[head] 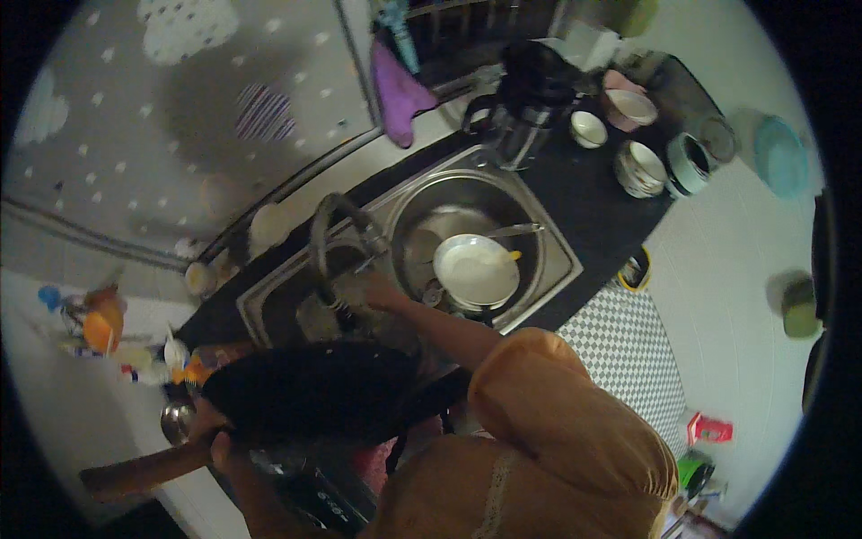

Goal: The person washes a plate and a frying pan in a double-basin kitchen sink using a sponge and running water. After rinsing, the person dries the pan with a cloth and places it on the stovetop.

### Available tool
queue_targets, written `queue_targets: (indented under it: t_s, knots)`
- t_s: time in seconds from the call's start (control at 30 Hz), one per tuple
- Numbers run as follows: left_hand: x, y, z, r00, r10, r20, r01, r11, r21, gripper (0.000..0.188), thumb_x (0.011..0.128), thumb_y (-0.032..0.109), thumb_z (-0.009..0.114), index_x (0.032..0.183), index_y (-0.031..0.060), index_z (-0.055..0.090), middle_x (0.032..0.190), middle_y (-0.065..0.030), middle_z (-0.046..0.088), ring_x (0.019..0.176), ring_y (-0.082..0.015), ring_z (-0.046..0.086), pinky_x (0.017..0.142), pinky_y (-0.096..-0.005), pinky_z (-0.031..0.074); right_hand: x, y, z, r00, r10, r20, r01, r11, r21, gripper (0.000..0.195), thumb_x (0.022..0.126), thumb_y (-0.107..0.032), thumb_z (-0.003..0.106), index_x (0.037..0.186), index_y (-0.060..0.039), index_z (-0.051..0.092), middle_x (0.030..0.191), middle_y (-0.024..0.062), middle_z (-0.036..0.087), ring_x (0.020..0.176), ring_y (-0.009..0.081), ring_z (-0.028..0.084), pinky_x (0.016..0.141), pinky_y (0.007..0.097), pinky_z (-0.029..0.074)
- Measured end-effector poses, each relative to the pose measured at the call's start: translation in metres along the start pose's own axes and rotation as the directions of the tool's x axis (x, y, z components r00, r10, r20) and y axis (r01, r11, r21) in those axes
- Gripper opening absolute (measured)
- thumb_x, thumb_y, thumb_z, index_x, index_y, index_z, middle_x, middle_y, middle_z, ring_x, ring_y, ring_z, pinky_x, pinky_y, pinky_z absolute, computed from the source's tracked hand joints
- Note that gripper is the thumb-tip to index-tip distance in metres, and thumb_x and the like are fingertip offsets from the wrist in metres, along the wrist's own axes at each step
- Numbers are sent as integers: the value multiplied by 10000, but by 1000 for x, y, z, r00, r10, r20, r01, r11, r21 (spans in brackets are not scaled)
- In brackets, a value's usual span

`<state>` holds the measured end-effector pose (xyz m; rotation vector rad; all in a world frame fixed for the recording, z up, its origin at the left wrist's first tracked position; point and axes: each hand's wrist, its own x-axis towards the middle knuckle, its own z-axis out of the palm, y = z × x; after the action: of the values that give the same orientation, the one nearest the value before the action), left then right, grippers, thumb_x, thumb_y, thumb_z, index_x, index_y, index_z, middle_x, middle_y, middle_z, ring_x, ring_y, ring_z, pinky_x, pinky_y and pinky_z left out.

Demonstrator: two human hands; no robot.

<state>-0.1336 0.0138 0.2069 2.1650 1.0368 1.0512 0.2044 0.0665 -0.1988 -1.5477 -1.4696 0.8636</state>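
My left hand (214,431) is closed around the wooden handle (145,471) of a dark wok (316,391), near where handle and pan meet. The wok is tilted over the near edge of the left sink basin (269,296). Beyond it, my right hand (380,291) reaches to the tap (330,222) between the two basins; the fingers are blurred, and whether they grip anything cannot be told. A white bowl (478,269) rests in the round right basin (431,202), with a utensil handle (515,230) beside it.
A glass jug with a black top (522,128) stands behind the sink. Bowls (640,168) and a pink container (630,109) are on the dark counter to the right. A purple cloth (401,94) hangs by the window. Kitchen items, including an orange container (103,327), are at left.
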Motion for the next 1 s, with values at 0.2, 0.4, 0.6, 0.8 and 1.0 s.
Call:
queue_targets:
  t_s: [0.2, 0.4, 0.6, 0.8, 1.0]
  knots:
    - [-21, -12, -5, 991, -128, -33, 128, 992, 8, 224, 736, 257, 580, 702, 36, 583, 703, -42, 532, 728, -173, 508, 734, -285, 387, 31, -115, -107, 777, 305, 551, -610, 582, 538, 516, 759, -488, 594, 1145, -149, 551, 1027, 131, 598, 894, 302, 573, 778, 450, 468]
    - [-12, -14, 62, 978, 75, -192, -33, 976, 214, 147, 726, 99, 658, 856, 73, 594, 849, -64, 552, 829, -218, 519, 769, -338, 408, 71, -137, -138, 342, 413, 844, -934, 46, 355, 445, 849, -387, 491, 1116, -33, 528, 998, 190, 599, 865, 360, 598, 852, 488, 470]
    - [27, 23, 88, 889, 111, -444, -38, 985, 169, 336, 535, 335, 739, 742, 100, 616, 699, -96, 597, 686, -295, 570, 716, -427, 390, 64, -82, -164, 598, 474, 646, -800, 399, 448, 613, 847, -445, 512, 1298, -42, 409, 1282, 214, 453, 1171, 359, 444, 965, 508, 369]
    - [23, 31, 98, 804, -67, -591, 193, 969, 154, 284, 504, 338, 720, 586, 96, 597, 626, -104, 590, 635, -313, 568, 693, -401, 386, 52, -109, -206, 699, 583, 413, -700, 674, 235, 622, 810, -397, 577, 1294, -40, 417, 1261, 185, 484, 1137, 326, 478, 958, 463, 383]
    - [29, 45, 79, 856, -180, -485, 273, 954, 127, 282, 533, 358, 696, 559, 103, 577, 585, -94, 583, 615, -306, 567, 690, -399, 370, 35, -114, -232, 758, 552, 347, -423, 822, -382, 641, 774, -350, 642, 1290, -39, 424, 1240, 155, 516, 1103, 292, 512, 950, 419, 397]
